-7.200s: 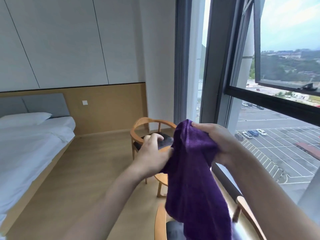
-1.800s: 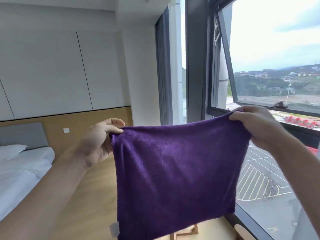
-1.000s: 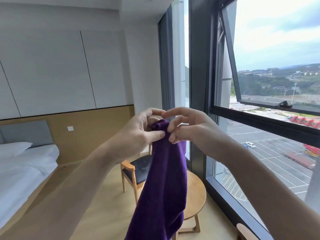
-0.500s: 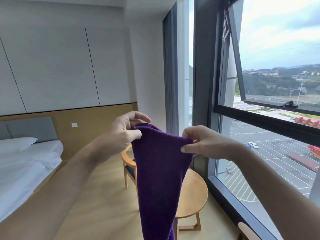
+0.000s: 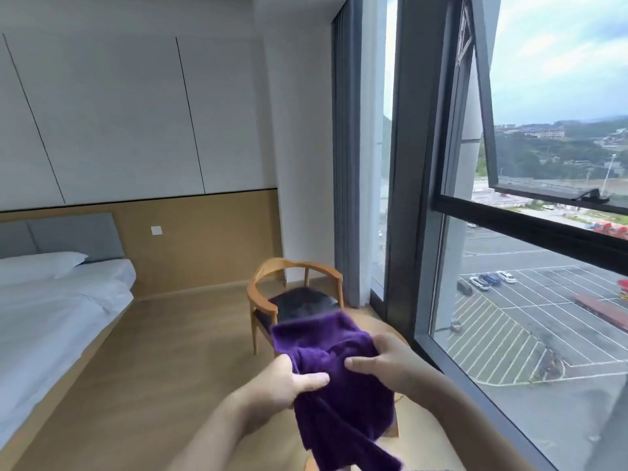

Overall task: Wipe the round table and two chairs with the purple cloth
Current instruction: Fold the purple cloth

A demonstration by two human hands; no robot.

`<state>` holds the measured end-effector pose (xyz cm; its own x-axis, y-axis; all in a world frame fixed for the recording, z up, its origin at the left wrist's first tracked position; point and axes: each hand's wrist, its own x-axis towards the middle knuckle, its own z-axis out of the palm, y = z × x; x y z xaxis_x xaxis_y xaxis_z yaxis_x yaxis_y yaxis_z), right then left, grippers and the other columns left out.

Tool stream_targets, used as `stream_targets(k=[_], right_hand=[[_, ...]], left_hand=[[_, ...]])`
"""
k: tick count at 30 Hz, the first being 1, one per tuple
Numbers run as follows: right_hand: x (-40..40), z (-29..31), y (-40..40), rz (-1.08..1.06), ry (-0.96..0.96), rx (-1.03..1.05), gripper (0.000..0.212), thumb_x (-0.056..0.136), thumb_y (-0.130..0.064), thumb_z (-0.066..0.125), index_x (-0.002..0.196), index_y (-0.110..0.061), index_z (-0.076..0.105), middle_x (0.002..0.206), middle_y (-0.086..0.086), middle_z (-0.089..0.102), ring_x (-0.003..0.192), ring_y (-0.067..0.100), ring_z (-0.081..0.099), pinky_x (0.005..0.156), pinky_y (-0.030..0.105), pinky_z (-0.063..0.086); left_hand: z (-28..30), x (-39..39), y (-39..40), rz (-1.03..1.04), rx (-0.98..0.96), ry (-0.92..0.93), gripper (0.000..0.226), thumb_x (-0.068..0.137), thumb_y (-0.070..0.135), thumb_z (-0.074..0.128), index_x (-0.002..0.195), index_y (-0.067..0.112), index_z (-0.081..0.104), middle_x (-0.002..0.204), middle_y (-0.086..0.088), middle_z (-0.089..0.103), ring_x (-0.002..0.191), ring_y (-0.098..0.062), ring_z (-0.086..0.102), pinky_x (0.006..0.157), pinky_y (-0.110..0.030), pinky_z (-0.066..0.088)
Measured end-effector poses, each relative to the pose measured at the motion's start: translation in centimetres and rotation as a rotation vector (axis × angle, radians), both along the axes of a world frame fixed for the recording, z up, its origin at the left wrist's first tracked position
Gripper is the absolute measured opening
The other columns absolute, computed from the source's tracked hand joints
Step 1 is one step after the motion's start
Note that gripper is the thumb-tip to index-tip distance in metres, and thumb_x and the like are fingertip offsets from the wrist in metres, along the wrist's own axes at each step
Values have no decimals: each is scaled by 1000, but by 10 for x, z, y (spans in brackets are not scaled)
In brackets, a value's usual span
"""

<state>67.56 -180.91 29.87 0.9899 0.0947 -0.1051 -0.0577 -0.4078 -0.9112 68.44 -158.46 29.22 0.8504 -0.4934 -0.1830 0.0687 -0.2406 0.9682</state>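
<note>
With both hands, left [image 5: 285, 380] and right [image 5: 380, 360], gripping the purple cloth [image 5: 334, 385], fold it into a flat pad before lowering it to the worktop [image 5: 399, 336].

Both forearms reach forward; the left hand [image 5: 289, 380] at 7 o'clock and right hand [image 5: 380, 363] at 5 o'clock pinch the purple cloth [image 5: 334, 379].

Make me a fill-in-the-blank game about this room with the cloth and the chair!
1. Both hands, left hand and right hand, hold a cloth whose colour is ____.
2. The chair has a wooden frame and a seat that is ____ in colour.
3. On the bed lies a white ____.
4. Through the window you can see parked ____ outside.

Missing words: purple; black; pillow; cars
</note>
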Motion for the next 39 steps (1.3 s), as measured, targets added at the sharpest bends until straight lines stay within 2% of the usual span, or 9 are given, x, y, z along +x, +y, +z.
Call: stream_targets(k=[4,12,15,19,23,27,31,35,39], right_hand=[[3,5,-1,-23,44,104,26,91,-32,76,101,-8,77,95,9,79,98,30,75,97,52,56],[11,27,-4,-112,-8,-122,21,93,-38,73,93,-17,72,83,2,77,84,22,74,76,44,64],[15,29,1,-187,-46,-169,48,85,-42,81,115,-7,65,100,3,71,94,21,69,85,43,60],[17,40,6,18,15,-93,94,72,-32,93,146,-33,34,120,-1,58,111,22,62,93,39,57],[32,41,22,143,-129,-257,68,81,-10,83,136,-34,51,120,-3,60,110,20,63,97,44,58],[56,39,63,148,-428,-341,34,86,-17,80,111,-36,65,102,-14,65,97,10,63,79,28,59],[78,42,126,220,-629,-366,20,82,-28,81,85,-38,65,95,-18,55,89,6,57,72,22,48],[91,40,213,381,-623,-257,25,82,-26,80,80,-37,58,103,-14,55,91,4,55,74,23,47],[100,33,318,545,-469,-54,18,84,-19,80,84,-27,63,76,-8,72,69,6,66,60,27,54]], left_hand=[[13,9,9,127,-112,110,24,89,9,64,108,-4,72,113,-24,71,104,-46,67,91,-54,50],[31,22,15,246,-11,-24,20,99,5,59,113,2,73,99,-14,75,86,-24,71,75,-33,58],[28,25,13,324,81,-39,19,102,7,56,115,3,69,107,-18,76,98,-31,73,84,-41,61],[27,33,21,432,58,58,26,102,0,47,125,-8,57,105,-22,69,99,-35,68,96,-48,56],[37,36,35,508,-84,74,21,103,-3,40,115,9,51,83,-9,60,73,-23,59,72,-42,53],[47,29,67,403,-178,56,30,105,24,57,129,7,58,91,-6,74,83,-19,70,75,-30,56],[44,11,121,529,184,-138,61,75,26,91,125,21,56,115,-5,68,97,-16,72,73,-20,56],[39,-9,199,734,501,-377,17,85,18,76,100,20,67,113,4,52,95,-6,59,66,-9,45],[32,-47,305,758,496,-319,20,87,30,78,104,19,75,129,24,53,107,21,49,76,1,40]])
